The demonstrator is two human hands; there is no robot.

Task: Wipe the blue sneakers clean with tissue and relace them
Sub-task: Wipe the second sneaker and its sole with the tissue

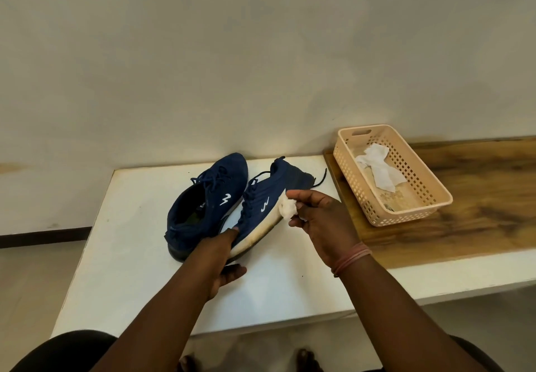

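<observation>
1. Sitting flat near the back of the white table (130, 255), the left-hand blue sneaker (203, 206) has its laces threaded and its toe pointing toward the wall; bare tabletop runs from it out to the table's left edge.
2. Gripping the heel end of the second sneaker (261, 206), the left hand (223, 261) curls fingers over the upper and sets the thumb beneath the sole, tipping the shoe so its soiled white midsole faces the camera.
3. Touching the first sneaker along its side, the tilted shoe trails a loose black lace (320, 180) past the toe toward the table's right edge.
4. Pinching a crumpled wad of white tissue (288, 207) between fingertips and thumb, the right hand (322, 221) holds it against the forward part of the midsole; bands circle that wrist.
5. Stretching in front of both hands, open white surface reaches the table's near edge.
6. Butting against the table's right side, a wooden counter (478, 212) carries a peach perforated basket (429, 215) near the wall, well apart from the shoes.
7. Lying inside the basket, a used white tissue (380, 168) sits crumpled on its floor.
</observation>
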